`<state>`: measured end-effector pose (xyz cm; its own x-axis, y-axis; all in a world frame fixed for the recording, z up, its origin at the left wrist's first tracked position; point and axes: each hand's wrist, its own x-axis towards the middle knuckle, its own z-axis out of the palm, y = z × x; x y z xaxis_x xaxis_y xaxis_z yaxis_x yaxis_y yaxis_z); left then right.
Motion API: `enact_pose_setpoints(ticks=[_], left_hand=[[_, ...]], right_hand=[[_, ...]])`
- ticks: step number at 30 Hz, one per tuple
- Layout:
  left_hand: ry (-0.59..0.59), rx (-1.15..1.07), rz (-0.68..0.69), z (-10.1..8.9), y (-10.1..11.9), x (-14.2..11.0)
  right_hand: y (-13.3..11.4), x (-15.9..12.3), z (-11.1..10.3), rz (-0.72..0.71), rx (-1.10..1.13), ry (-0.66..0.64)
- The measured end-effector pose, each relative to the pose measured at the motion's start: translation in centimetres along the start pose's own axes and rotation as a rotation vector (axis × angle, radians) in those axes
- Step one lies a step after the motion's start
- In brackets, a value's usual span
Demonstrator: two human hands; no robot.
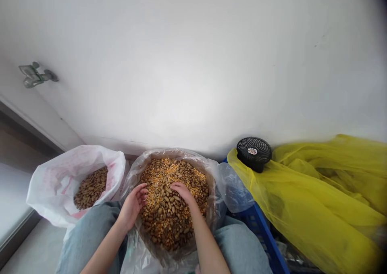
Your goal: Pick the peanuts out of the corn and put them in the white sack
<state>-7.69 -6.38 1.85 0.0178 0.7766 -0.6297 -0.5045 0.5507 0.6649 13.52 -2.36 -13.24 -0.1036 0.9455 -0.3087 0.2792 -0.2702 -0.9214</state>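
A clear plastic bag [211,177] sits between my knees, full of peanuts in the shell mixed with yellow corn kernels [169,217]. My left hand [133,203] is at the left rim of the heap, fingers curled over the nuts at the edge. My right hand [183,193] lies palm down on top of the mix near the middle, fingers bent into it. I cannot make out whether either hand has anything pinched in it.
A white sack [54,185] with only peanuts [90,187] stands at the left. A small black fan [254,153] rests on a yellow plastic bag [317,193] at the right, over a blue crate [256,225]. A white wall rises behind.
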Motion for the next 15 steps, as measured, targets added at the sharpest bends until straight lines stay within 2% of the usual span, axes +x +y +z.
enact_pose_setpoints(ticks=[3,5,7,9,15], left_hand=[[-0.037,-0.021,0.005,-0.3,0.0,-0.1],[-0.045,-0.034,0.010,-0.4,0.0,0.0],[-0.042,-0.049,0.009,-0.5,0.1,0.1],[-0.048,-0.064,0.001,-0.5,0.1,0.2],[-0.057,-0.092,-0.069,-0.5,0.2,-0.1]], right_hand=[[-1.5,-0.5,-1.1,0.043,-0.064,-0.201],[-2.2,-0.2,-2.1,0.062,-0.124,-0.249],[-2.4,0.4,-3.1,0.064,-0.172,-0.147],[-1.8,1.2,-4.0,0.068,-0.198,0.030],[3.0,3.9,-6.8,0.173,-0.238,0.352]])
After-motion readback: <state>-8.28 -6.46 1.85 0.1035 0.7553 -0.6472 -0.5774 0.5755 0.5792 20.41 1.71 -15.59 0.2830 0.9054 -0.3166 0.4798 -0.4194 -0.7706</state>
